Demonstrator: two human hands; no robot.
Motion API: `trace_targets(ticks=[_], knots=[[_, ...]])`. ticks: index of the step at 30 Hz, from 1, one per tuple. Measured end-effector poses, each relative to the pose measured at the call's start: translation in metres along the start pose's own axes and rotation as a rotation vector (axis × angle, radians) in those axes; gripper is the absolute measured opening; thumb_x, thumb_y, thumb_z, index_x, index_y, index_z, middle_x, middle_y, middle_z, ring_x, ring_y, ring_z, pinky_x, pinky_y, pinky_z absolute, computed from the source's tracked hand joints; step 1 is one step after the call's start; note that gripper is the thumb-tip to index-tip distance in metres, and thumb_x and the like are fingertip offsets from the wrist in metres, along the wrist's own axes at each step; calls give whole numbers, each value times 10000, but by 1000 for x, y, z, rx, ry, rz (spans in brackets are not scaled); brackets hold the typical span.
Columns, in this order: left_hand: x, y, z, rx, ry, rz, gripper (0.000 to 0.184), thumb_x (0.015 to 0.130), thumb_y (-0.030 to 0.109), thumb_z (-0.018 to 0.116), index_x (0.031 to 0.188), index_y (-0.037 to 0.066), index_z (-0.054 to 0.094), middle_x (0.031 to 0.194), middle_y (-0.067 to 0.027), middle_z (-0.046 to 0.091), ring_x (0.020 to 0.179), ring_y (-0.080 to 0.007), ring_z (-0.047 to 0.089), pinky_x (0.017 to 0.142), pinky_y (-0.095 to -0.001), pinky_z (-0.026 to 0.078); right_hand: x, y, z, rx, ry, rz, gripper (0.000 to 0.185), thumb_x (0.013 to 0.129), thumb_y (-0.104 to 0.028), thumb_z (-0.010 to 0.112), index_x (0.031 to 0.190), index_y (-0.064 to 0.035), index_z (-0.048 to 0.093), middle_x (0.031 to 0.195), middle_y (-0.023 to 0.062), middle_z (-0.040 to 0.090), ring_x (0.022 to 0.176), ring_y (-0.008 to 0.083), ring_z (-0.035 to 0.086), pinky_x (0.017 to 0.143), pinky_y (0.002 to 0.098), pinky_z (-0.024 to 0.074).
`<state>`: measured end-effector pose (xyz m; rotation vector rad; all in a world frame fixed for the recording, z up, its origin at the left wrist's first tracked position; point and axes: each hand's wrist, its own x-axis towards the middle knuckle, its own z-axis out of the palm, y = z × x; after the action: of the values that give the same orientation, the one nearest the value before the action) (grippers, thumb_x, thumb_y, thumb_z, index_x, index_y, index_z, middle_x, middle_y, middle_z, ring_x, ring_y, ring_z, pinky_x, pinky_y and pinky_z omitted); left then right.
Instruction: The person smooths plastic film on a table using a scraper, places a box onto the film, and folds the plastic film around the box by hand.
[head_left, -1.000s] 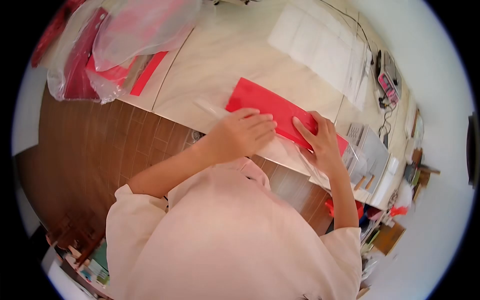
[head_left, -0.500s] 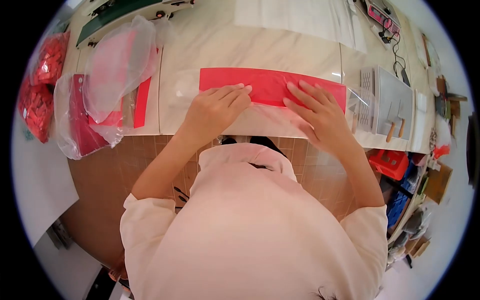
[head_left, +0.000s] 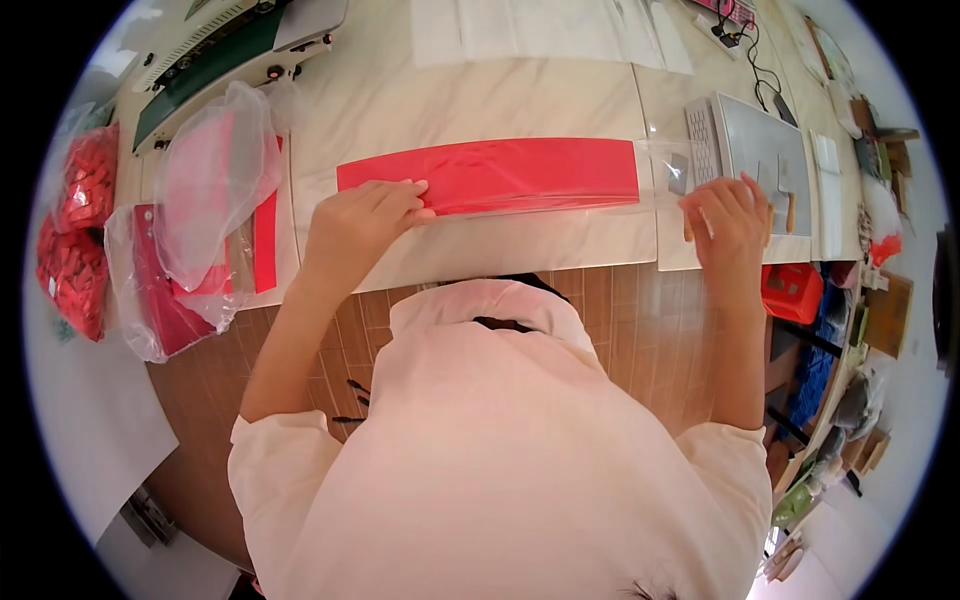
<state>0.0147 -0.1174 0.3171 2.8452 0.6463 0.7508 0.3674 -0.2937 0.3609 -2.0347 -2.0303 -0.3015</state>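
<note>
A long red strip (head_left: 510,175), apparently paper or card, lies across the table inside a clear plastic sleeve (head_left: 658,172) that reaches past its right end. My left hand (head_left: 365,222) is closed at the near left corner, fingertips on top of the red and thumb at the near edge. Off the right end, my right hand (head_left: 728,218) is above the table by a grey-topped box, its fingers bent and apart. Nothing shows clearly in it, though the faint sleeve end comes close to its thumb.
The grey-topped box (head_left: 755,150) has wooden-handled tools on it. Plastic bags with red sheets (head_left: 215,190) lie at left, beside bags of red pieces (head_left: 85,185). A green machine (head_left: 215,75) stands back left, white sheets (head_left: 540,35) behind, a red crate (head_left: 790,290) below right.
My right hand has left the strip and moved right to the box. My left hand has gone to the strip's left end. The view has shifted, and the strip appears further left.
</note>
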Motion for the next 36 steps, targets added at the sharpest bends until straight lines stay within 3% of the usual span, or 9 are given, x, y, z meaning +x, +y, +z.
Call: trace_targets(ticks=[5,7,12,15,20,22,28,32,36], knots=[[3,-5,-6,-83,-85,-154,160,771,150,797,872,63,709,914,-45,749,739,-180,710,603,-288,562,3,19,1,-80,46,87,137,832,-104,720,943,-101,640,982,39,655,1001,248,600,1048,485,377],[3,-4,-5,-125,-61,-140,175,770,158,795,886,55,715,898,-48,750,750,-193,715,609,-287,563,15,-1,-5,-12,303,108,275,814,-132,743,1071,-106,646,1125,59,645,1093,268,584,1057,481,370],[-1,-4,-1,-49,-26,-87,216,758,177,801,903,41,716,883,-49,748,756,-199,720,613,-283,563,32,-72,26,438,251,-163,678,686,-223,834,1295,-65,582,1249,93,622,1162,290,576,1056,479,402],[-4,-7,1,-66,-10,-81,230,751,184,804,908,40,716,879,-51,747,751,-199,719,612,-279,562,42,-86,48,468,38,-190,664,685,-232,840,1276,-61,588,1173,84,654,1113,292,607,1068,481,403],[-1,-13,-3,-157,-55,-110,209,766,159,807,904,35,712,891,-57,745,729,-198,716,604,-268,556,59,-62,76,561,132,-181,197,724,-67,805,781,-75,616,894,47,655,805,238,601,726,372,454],[2,-16,-4,-396,-88,-348,161,785,120,798,886,38,703,906,-52,742,738,-179,701,609,-268,545,60,-62,78,567,119,-150,193,731,-70,805,785,-72,621,876,44,655,804,237,596,720,363,450],[-4,-39,-23,-346,-122,-417,132,778,79,790,858,55,688,922,-48,734,794,-153,666,649,-275,539,65,-70,81,580,115,-46,174,747,-65,800,764,-64,627,841,28,654,794,229,573,704,347,434],[-15,-45,-17,-251,-74,-369,155,768,96,800,853,54,678,908,-45,737,762,-166,679,616,-267,534,66,-70,80,580,94,-12,173,755,-51,787,781,-64,617,880,28,679,800,234,577,698,344,440],[-29,-44,-7,-70,78,-73,199,753,142,814,858,56,668,888,-39,744,733,-181,703,571,-270,531,53,-68,80,491,120,-106,191,763,-53,780,813,-61,596,988,54,720,767,233,585,678,338,450]])
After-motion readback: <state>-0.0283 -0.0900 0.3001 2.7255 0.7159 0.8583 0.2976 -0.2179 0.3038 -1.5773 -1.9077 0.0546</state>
